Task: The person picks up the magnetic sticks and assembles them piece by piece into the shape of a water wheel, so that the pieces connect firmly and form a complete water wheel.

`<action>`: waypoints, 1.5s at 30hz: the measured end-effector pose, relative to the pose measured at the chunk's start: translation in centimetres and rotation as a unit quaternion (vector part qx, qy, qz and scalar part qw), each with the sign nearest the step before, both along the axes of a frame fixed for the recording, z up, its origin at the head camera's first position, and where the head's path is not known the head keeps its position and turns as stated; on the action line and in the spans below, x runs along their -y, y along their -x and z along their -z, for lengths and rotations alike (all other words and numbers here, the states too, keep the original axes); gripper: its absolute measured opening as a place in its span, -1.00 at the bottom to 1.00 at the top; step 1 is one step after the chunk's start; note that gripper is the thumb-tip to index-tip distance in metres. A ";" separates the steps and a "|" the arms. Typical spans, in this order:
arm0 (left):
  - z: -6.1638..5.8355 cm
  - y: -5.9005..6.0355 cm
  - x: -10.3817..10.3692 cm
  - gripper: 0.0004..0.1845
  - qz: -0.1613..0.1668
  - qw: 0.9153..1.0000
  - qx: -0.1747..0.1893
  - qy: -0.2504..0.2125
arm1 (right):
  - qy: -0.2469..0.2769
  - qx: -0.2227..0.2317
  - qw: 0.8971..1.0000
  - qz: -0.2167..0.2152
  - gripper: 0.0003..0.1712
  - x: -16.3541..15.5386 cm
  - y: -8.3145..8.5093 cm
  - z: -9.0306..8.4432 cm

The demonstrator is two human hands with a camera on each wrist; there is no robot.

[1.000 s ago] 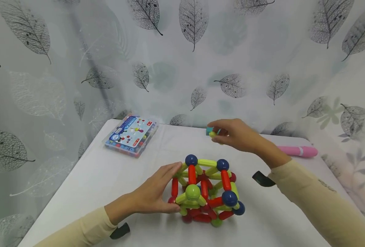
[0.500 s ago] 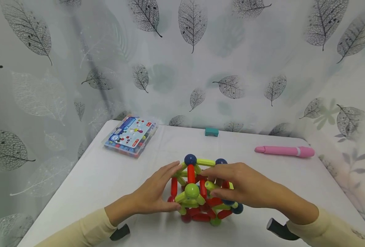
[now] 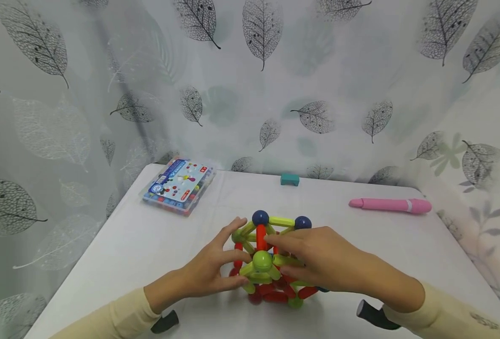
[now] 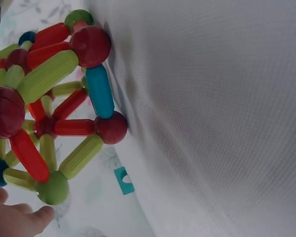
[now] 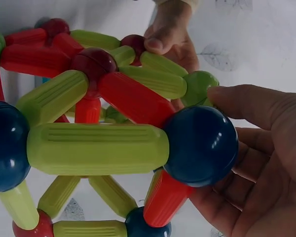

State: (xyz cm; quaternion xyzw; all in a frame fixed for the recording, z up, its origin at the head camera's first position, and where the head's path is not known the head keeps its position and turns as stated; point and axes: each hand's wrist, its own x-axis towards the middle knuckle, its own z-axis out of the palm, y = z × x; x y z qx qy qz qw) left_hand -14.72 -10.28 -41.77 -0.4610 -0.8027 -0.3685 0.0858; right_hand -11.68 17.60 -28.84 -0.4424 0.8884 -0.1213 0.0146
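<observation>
Plastic rod-and-ball structure between hands; left, right gripping.

A clear toy box, teal block and pink pen lie on the white table.

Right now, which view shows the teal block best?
The head view: the teal block lies whole and unblocked at the far edge of the table, behind the ball-and-rod model. The left wrist view catches it small, under the model. The right wrist view does not show it.
</observation>
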 end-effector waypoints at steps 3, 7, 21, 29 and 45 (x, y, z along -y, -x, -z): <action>0.1 0.1 0.1 -0.75 0.003 1.000 -0.013 -0.005 | -0.018 -0.023 1.000 0.002 -0.34 0.4 -0.1 0.0; 0.3 0.1 0.2 -0.75 0.008 1.000 -0.007 -0.012 | -0.047 -0.039 0.998 0.004 -0.31 1.0 -0.1 0.2; 0.1 0.1 0.3 -0.42 0.003 0.999 0.032 -0.003 | 0.000 -0.030 0.999 0.031 -0.16 -0.3 -0.6 0.5; 0.2 0.3 0.4 0.23 -0.039 0.995 0.090 0.026 | 0.077 0.038 0.983 0.165 0.18 -5.7 -1.4 1.0; 0.4 0.3 0.7 0.24 -0.026 0.992 0.113 0.059 | 0.134 0.238 0.943 0.191 0.42 -9.2 -0.1 9.6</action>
